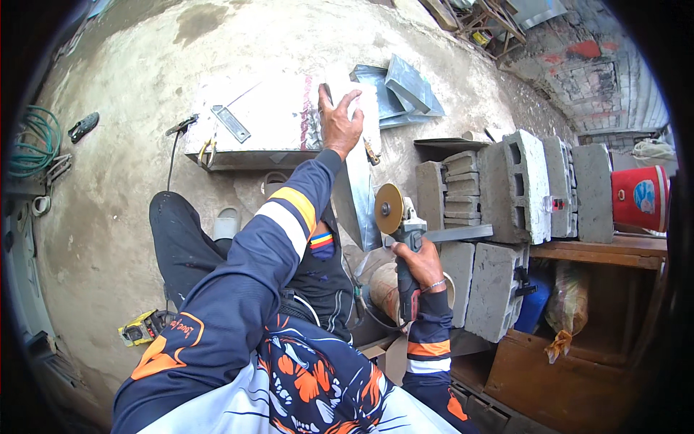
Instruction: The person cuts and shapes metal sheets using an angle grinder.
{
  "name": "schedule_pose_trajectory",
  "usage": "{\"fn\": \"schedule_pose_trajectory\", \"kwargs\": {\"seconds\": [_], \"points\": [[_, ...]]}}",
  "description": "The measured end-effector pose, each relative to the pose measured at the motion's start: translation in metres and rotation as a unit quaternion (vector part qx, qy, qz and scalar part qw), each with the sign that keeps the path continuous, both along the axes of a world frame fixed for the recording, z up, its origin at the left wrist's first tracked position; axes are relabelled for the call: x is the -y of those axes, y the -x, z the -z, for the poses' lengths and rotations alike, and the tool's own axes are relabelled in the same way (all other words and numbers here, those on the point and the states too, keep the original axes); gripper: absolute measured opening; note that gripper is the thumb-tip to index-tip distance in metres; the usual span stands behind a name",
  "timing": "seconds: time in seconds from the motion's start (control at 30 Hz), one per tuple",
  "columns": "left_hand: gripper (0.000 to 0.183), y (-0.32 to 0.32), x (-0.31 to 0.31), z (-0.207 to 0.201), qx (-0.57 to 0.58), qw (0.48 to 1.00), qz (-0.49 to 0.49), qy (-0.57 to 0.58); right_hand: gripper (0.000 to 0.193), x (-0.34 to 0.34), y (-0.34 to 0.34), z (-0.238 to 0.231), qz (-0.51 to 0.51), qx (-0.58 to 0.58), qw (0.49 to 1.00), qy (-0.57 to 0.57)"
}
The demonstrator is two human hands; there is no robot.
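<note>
My right hand (pixel 421 264) is closed around the body of an angle grinder (pixel 410 242). Its tan disc (pixel 389 208) points up and away from me, apart from the metal beside it. My left hand (pixel 341 123) lies with spread fingers on the far part of a long bent sheet-metal piece (pixel 356 199), which slants off the low white-topped work surface (pixel 275 108) toward my legs. Glare washes out the metal under that hand. On the same surface lies a flat slotted grey metal tool (pixel 231 123). Yellow-handled pliers (pixel 207 153) hang at its near edge.
Bent sheet-metal pieces (pixel 405 90) lie beyond the work surface. Concrete blocks (pixel 524 184) stand stacked at right, near a red bucket (pixel 640 199) and a wooden cabinet (pixel 593 253). A clamp on a black cable (pixel 181 125) and a green hose (pixel 40 141) are at left.
</note>
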State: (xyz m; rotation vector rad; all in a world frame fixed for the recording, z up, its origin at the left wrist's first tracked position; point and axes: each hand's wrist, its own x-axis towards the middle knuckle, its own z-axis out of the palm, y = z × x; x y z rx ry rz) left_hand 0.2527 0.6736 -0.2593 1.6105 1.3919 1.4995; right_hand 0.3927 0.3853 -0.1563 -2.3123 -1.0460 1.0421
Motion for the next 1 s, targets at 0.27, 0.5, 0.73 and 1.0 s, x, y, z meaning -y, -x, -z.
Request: {"fn": "schedule_pose_trajectory", "kwargs": {"seconds": [0.27, 0.5, 0.73, 1.0], "points": [[0.042, -0.002, -0.001, 0.000, 0.011, 1.000, -0.007, -0.001, 0.046, -0.012, 0.013, -0.017, -0.005, 0.003, 1.000, 0.019], [0.043, -0.001, 0.000, 0.000, 0.015, 1.000, 0.000, 0.005, 0.045, -0.018, 0.020, -0.025, -0.022, 0.036, 0.999, 0.019], [0.042, -0.002, 0.001, -0.002, 0.012, 1.000, -0.002, 0.004, 0.050, -0.016, 0.016, -0.020, -0.018, 0.026, 0.999, 0.027], [0.041, -0.003, 0.001, 0.000, 0.018, 1.000, 0.000, -0.001, 0.048, -0.014, 0.016, -0.019, -0.020, 0.030, 0.999, 0.034]]}}
